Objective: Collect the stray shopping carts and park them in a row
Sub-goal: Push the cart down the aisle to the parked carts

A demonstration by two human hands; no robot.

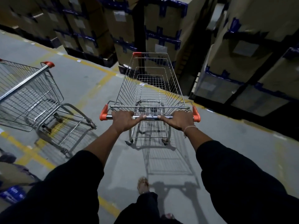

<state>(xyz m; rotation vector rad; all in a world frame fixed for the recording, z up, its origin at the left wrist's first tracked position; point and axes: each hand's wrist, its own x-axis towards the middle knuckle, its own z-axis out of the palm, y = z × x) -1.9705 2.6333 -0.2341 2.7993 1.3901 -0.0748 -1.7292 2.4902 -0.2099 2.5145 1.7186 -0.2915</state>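
Stacked cartons point(163, 29): they stand on pallets right ahead of your cart's nose, and more rise close on your right; push straight on and the basket front hits cardboard.
Pushed cart point(150, 88): empty, directly in front of you, pointing at the gap between the stacks. It will likely need swinging left, and a sharp swing could make the castors skid.
Parked cart point(27, 97): it sits to your left, angled across the yellow floor lines point(103, 78), well apart from yours. Turn too tightly and your basket could clip its red-capped handle or lower frame (it looks like the start of the row).
Left hand point(123, 118): wrapped round the handle bar point(151, 117), thumb lying along it.
Right hand point(179, 118): likewise closed round the bar. Both sit near the middle, so you have less leverage for steering.
Your foot point(143, 185): in an open sandal just behind the rear wheels; stop short and you may kick them.
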